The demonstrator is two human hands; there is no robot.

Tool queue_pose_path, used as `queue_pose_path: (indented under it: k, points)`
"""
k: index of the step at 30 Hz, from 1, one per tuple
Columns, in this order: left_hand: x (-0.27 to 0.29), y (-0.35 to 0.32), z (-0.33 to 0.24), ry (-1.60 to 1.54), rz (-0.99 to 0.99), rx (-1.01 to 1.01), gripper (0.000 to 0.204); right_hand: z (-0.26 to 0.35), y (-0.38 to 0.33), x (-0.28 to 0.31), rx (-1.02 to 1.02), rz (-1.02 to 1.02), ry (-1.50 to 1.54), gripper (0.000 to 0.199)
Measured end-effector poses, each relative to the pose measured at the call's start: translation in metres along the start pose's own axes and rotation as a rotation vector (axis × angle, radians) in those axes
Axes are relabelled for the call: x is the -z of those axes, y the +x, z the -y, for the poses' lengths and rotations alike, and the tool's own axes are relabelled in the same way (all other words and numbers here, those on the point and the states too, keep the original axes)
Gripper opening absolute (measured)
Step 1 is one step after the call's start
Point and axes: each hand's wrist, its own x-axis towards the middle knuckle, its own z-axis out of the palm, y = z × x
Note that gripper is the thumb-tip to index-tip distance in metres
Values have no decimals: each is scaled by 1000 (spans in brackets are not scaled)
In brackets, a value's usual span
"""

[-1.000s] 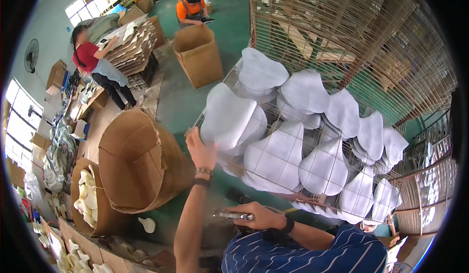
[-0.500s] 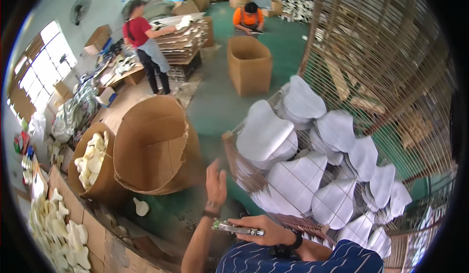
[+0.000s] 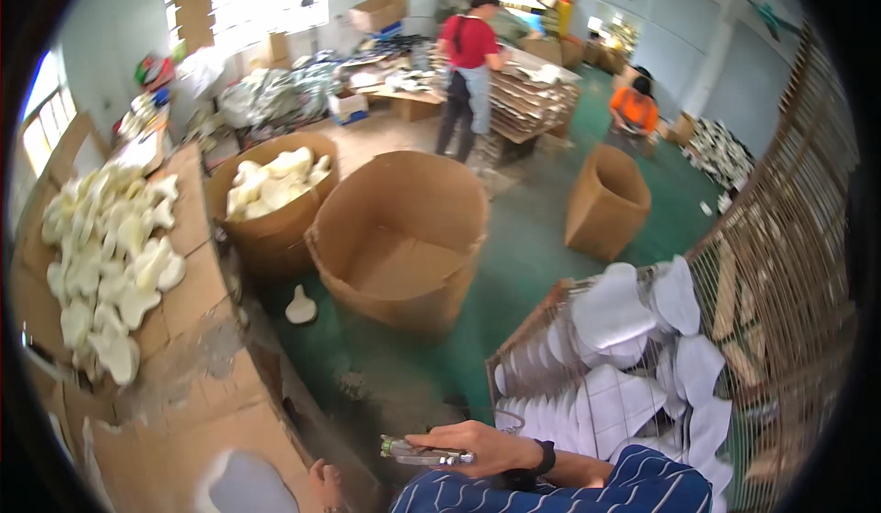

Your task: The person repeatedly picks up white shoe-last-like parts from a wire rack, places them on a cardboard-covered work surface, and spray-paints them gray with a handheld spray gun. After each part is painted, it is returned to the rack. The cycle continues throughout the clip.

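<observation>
My right hand (image 3: 482,443) is wrapped round a silver metal tool with a green fitting, which looks like a spray gun (image 3: 427,451). It points left, low in the view. At the lower edge my left hand (image 3: 325,487), partly cut off, is beside a cardboard-covered table (image 3: 248,403). Its visible fingers look apart, with nothing seen in them. Close by on the table lies a smooth grey-white piece (image 3: 246,484) with a rounded outline. Farther up the table is a heap of cream foam pads (image 3: 110,256).
A large cardboard box (image 3: 395,274) and another box (image 3: 266,238) with cream pads stand ahead. One pad (image 3: 300,306) lies on the green floor. To the right, a wire rack (image 3: 551,311) holds white pear-shaped sheets (image 3: 615,403). Two people work farther back, near a tall box (image 3: 607,203).
The view has swung left, bringing the table and pad heap closer. My left hand has come down to the table's edge. The tool stays in my right hand.
</observation>
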Motion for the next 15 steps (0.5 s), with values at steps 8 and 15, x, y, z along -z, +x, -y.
queue_pose_path:
  k: [8, 15]
  points:
    - [18, -68, 72, -297, -446, 156, 35, 5, 123, -31, 134, 445, -91, 66]
    - [-45, -105, 160, 38, -855, 300, 27, 25, 231, -45, 219, 749, -106, 59]
